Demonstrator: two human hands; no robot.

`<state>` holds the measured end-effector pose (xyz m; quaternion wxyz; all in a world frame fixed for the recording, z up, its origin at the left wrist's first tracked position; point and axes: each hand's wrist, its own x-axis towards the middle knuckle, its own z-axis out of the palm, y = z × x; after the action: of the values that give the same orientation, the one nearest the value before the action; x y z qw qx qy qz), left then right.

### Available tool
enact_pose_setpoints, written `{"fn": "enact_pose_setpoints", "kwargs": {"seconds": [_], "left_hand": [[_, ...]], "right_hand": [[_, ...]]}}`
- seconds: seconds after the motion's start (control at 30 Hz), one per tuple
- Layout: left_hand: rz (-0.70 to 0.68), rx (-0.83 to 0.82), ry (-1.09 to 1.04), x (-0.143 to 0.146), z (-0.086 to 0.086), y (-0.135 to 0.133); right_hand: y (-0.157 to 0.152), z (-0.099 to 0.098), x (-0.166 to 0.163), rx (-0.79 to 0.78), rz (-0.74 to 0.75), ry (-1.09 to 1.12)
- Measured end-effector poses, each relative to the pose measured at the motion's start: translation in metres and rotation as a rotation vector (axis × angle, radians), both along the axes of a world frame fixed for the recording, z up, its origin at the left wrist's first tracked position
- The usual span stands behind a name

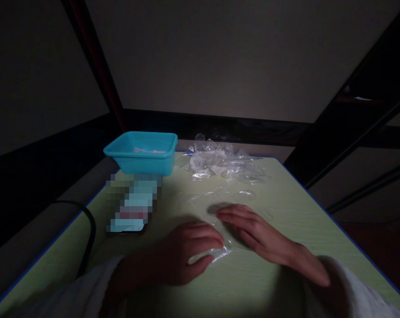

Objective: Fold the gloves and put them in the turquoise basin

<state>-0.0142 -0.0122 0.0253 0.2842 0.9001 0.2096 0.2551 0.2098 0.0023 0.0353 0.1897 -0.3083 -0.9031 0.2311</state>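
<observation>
1. One smooth, boxy blue tub (143,165) stands at the back left; thin, wrinkled clear film (222,253) lies flat mid-table; a glossy, crumpled heap of plastic (219,163) sits behind, on the faintly grained, pale green table (319,247).
2. The left hand (191,251) is palm down, fingers curved, thumb spread apart, beside the film's near edge. The right hand (254,227) is flattened, fingers together, over the film, which extends beyond both hands.
3. A dark cable (93,227) curves at left, near a pixelated phone (138,207); both hands partly cover the film.
</observation>
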Motion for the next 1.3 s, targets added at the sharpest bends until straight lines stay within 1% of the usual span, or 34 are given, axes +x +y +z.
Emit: {"fn": "enact_pose_setpoints", "kwargs": {"seconds": [0.07,0.13,0.2,0.33,0.6,0.73,0.87,0.97,1.2,1.3], "left_hand": [[-0.143,0.041,0.142,-0.002,0.0,-0.001],[-0.202,0.056,0.233,-0.004,-0.002,0.0],[-0.225,0.057,0.283,-0.005,-0.003,0.001],[-0.227,0.05,0.338,-0.008,-0.003,0.004],[-0.21,0.105,0.367,-0.009,-0.005,0.005],[-0.222,0.127,0.392,-0.009,-0.005,0.005],[-0.249,0.135,0.345,-0.008,-0.004,0.003],[-0.263,0.125,0.35,-0.007,-0.004,0.003],[-0.247,0.135,0.433,-0.008,-0.007,0.006],[-0.236,0.163,0.403,-0.009,-0.009,0.005]], "right_hand": [[0.001,-0.001,0.001,0.006,0.121,-0.141],[0.001,-0.002,0.001,-0.001,0.186,-0.235],[0.002,-0.004,0.002,-0.008,0.207,-0.273],[0.004,-0.008,0.006,0.001,0.214,-0.266],[0.004,-0.015,0.009,0.018,0.235,-0.299],[0.003,-0.013,0.008,0.015,0.238,-0.286],[0.002,-0.009,0.006,-0.042,0.234,-0.309],[0.001,-0.008,0.005,-0.073,0.229,-0.33],[0.001,-0.011,0.004,-0.059,0.224,-0.32],[0.001,-0.012,0.004,-0.05,0.226,-0.311]]}}
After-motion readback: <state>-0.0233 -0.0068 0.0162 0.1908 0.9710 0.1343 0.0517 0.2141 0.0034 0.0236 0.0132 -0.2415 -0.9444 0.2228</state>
